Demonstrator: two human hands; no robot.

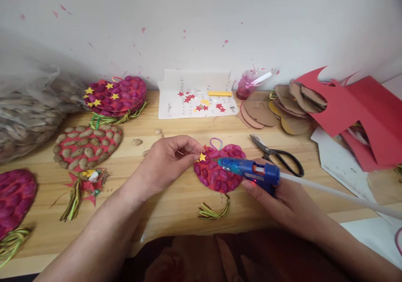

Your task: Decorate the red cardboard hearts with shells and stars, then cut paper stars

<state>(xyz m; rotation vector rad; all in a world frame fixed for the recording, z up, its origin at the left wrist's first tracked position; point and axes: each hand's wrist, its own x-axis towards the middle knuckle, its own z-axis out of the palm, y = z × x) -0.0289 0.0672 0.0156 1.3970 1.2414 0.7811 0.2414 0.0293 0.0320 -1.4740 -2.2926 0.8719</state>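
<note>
Apparently well along, decorating unfinished

Near centre, the purple panel [215,176] has its loop [216,139] and tassel [215,211]; the left hand [166,160] pinches a yellow star [202,157] over it, the right hand [284,202] grips the glue gun [248,169]; star fixing seems left

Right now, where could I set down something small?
Bare wood shows between the sheet and the middle disc, and between the left hand and that disc's tassel. Cardboard and red paper crowd the back right; a bag, the back left.
</note>
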